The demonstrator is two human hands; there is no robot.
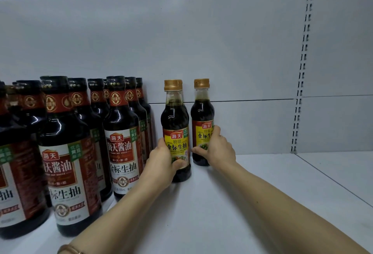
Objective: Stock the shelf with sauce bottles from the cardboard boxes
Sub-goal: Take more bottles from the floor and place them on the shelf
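Two small dark sauce bottles with gold caps and yellow labels stand upright on the white shelf [232,193]. My left hand [161,163] grips the nearer left bottle [175,116] around its lower body. My right hand [217,148] grips the right bottle [201,110], which stands a little farther back near the shelf's rear panel. A narrow gap separates the two bottles. No cardboard box is in view.
Rows of larger dark soy sauce bottles [121,132] with red and white labels fill the shelf's left side, close to my left hand. A slotted upright [301,72] divides the rear panel at the right. Bare shelf lies right of the small bottles.
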